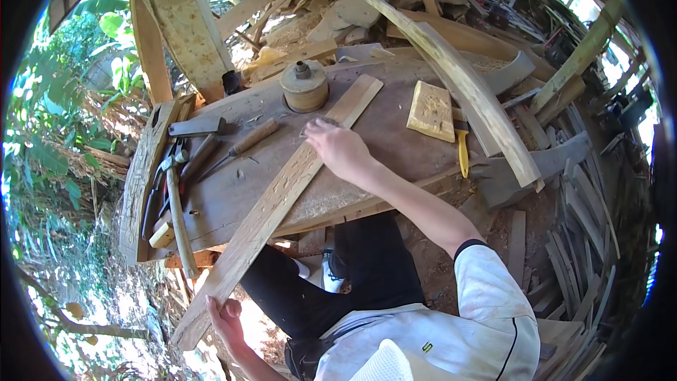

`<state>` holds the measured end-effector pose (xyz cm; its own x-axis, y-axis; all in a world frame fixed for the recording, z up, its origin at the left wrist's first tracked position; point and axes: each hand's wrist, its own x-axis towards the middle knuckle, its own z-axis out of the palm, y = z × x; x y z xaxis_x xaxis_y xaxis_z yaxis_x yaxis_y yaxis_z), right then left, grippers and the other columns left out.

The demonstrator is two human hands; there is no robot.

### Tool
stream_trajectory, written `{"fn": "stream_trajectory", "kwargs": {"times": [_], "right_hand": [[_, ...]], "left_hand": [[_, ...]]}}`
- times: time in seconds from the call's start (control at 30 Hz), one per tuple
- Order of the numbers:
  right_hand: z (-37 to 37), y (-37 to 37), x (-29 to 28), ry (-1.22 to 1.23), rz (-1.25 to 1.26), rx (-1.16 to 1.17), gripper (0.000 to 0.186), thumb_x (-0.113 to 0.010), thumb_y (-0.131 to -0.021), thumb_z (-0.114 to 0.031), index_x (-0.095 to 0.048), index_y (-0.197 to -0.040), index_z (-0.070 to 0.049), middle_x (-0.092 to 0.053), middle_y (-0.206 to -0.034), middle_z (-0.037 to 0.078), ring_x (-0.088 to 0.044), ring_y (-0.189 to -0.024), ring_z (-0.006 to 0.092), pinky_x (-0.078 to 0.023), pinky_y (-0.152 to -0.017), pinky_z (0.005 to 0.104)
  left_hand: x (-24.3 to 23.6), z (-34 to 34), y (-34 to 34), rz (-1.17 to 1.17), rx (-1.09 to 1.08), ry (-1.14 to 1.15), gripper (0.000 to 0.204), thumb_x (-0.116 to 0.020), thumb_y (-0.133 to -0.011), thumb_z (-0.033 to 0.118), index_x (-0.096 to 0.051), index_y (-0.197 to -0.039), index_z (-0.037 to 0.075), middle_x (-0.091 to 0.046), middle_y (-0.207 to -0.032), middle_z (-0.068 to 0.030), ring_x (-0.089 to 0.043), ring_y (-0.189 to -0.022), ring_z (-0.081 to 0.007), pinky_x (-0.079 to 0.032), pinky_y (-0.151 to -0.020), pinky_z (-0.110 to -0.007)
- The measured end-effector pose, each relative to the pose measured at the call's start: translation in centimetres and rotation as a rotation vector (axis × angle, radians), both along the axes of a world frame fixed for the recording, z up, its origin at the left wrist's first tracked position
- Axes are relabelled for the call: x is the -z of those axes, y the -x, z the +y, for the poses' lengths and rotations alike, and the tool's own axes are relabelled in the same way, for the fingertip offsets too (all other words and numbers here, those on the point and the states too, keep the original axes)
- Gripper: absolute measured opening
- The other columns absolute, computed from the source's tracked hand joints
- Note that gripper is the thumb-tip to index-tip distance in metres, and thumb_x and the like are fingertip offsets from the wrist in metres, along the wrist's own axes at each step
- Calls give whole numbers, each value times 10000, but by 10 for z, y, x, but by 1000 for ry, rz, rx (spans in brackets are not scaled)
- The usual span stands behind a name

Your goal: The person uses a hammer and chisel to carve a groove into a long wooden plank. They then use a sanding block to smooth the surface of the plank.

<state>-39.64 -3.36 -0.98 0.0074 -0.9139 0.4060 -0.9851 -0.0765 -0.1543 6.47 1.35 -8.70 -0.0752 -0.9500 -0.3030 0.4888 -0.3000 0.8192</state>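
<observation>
A long, flat wooden board (pixel 271 194) lies slanted across the workbench (pixel 395 127), its near end jutting out past the front edge. My left hand (pixel 227 319) grips that near end, thumb and fingers closed about its edge. Toward the far end, my right hand (pixel 338 149) presses down on the board's face. Its fingers are bent over a small, dark, flat piece (pixel 315 125) that they mostly cover; I cannot make out its kind. Just beyond stands a round wooden pot (pixel 305 88) with a short dark neck.
Left on the bench are a wooden-handled chisel (pixel 247 142), a hammer (pixel 176 204) and a plank end (pixel 141 183). Rightward lie a pale wood block (pixel 431 111), a yellow-handled brush (pixel 462 152) and a long curved timber (pixel 458 85). Scrap wood (pixel 585 240) piles up on the right.
</observation>
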Motion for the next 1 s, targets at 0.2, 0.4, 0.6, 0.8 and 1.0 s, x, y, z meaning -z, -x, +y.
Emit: {"fn": "stream_trajectory", "kwargs": {"times": [0.2,0.4,0.6,0.8,1.0], "right_hand": [[16,-62,-4,50,-284,-281,262,-575,-982,-155,-699,-1152,1,-694,-1235,185,-640,-1226,286,-569,-970,399],[20,-52,-19,16,-276,-191,291,-592,-999,-211,-677,-1185,-4,-683,-1257,180,-645,-1211,296,-571,-967,407],[10,-41,-13,126,-427,-177,224,-648,-968,-191,-681,-1135,-46,-713,-1116,137,-695,-1058,291,-620,-835,407],[20,-61,-22,375,-344,-386,197,-671,-931,-151,-712,-1097,-52,-699,-1072,119,-688,-953,299,-590,-875,381],[20,-36,-32,341,-392,-186,192,-654,-957,-138,-716,-1107,-36,-708,-1170,149,-701,-1037,313,-585,-899,394]], "left_hand": [[10,8,-25,-66,64,78,476,-421,-1094,456,-583,-1133,11,-399,-586,-12,-420,-560,-133,-371,-564,-288],[7,30,-22,-211,119,144,484,-416,-1091,471,-582,-1134,19,-477,-658,-25,-488,-598,-140,-437,-590,-283],[12,41,-33,-288,45,140,482,-434,-1084,469,-584,-1150,16,-596,-793,-52,-529,-613,-136,-446,-574,-289],[-12,52,-38,-402,14,207,540,-450,-1066,504,-576,-1153,-14,-595,-756,-70,-513,-571,-134,-419,-536,-273],[-46,56,-27,-518,2,331,599,-441,-1059,537,-557,-1130,-47,-529,-655,-78,-477,-531,-137,-398,-503,-272]]}}
